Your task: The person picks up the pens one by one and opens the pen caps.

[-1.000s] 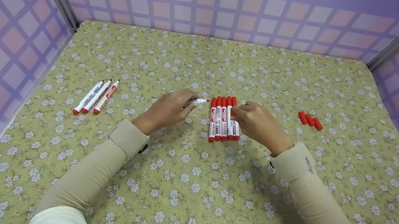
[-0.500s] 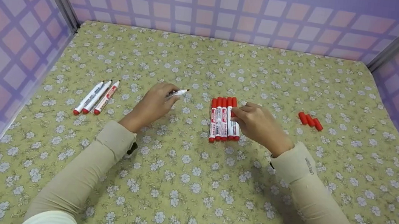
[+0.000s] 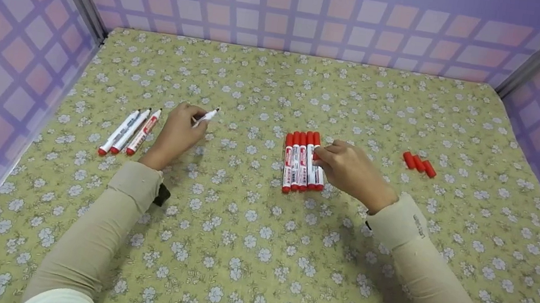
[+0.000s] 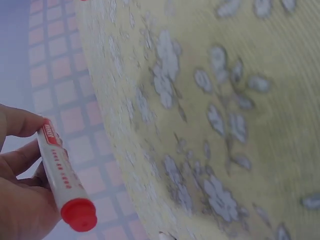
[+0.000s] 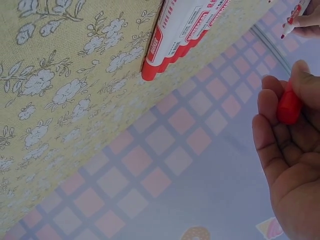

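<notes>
My left hand (image 3: 180,130) holds an uncapped whiteboard-type marker (image 3: 208,115), its dark tip pointing up and away to the right. In the left wrist view the marker's red end (image 4: 79,214) and printed white barrel show between thumb and fingers. With thumb and fingers my right hand (image 3: 350,169) pinches a red marker cap (image 5: 289,107), held beside the row. Several capped red-and-white markers (image 3: 301,171) lie side by side at the middle of the table; the right hand's fingertips partly cover the rightmost ones.
Left of the left hand lie three uncapped markers (image 3: 129,131), tips away from me. Three loose red caps (image 3: 419,164) lie together at the right. A floral cloth (image 3: 237,250) covers the table, with purple checked panels (image 3: 292,10) around it.
The left hand has moved left with the uncapped marker, away from the row and towards the three loose markers. The right hand stays almost still with the cap.
</notes>
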A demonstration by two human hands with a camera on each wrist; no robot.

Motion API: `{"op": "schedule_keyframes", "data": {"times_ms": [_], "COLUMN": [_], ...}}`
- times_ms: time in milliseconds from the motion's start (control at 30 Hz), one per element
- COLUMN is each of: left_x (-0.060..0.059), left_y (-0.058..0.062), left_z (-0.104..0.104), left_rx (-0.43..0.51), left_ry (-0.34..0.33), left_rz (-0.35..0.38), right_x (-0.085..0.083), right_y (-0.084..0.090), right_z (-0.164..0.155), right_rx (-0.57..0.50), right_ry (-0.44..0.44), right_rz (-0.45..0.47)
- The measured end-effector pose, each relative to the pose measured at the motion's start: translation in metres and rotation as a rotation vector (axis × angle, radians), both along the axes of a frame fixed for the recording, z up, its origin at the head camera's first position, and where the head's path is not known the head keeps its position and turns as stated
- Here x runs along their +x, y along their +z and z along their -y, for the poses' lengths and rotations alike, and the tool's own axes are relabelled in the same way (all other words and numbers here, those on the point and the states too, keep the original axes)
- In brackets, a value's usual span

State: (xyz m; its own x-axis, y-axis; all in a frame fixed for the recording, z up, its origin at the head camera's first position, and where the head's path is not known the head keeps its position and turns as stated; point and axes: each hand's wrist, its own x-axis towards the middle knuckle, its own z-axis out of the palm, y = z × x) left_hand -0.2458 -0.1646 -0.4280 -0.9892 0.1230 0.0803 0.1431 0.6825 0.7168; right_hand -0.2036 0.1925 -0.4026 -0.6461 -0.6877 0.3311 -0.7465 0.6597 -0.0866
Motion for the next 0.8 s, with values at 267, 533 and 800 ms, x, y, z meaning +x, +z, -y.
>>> {"op": "schedule_keyframes", "data": {"times_ms": [267,533,800], "left_x": [-0.005,-0.010,-0.010], "left_y": [-0.002,-0.005,-0.005], "left_z": [0.023,0.041,0.054], "left_rx": [-0.019,-0.085,-0.108], "left_ry": [0.076,0.106,0.160], "left_rz": [0.043,0.049,0.118], "right_x": [0.000,0.000,0.000], "right_y": [-0.002,-0.005,-0.004], "right_z": [-0.002,-0.004,-0.004], "right_rx": [0.003,-0.019,-0.011], "right_ry": [-0.005,0.020,0.021], "right_rz": [0.007,-0.004,0.013]}}
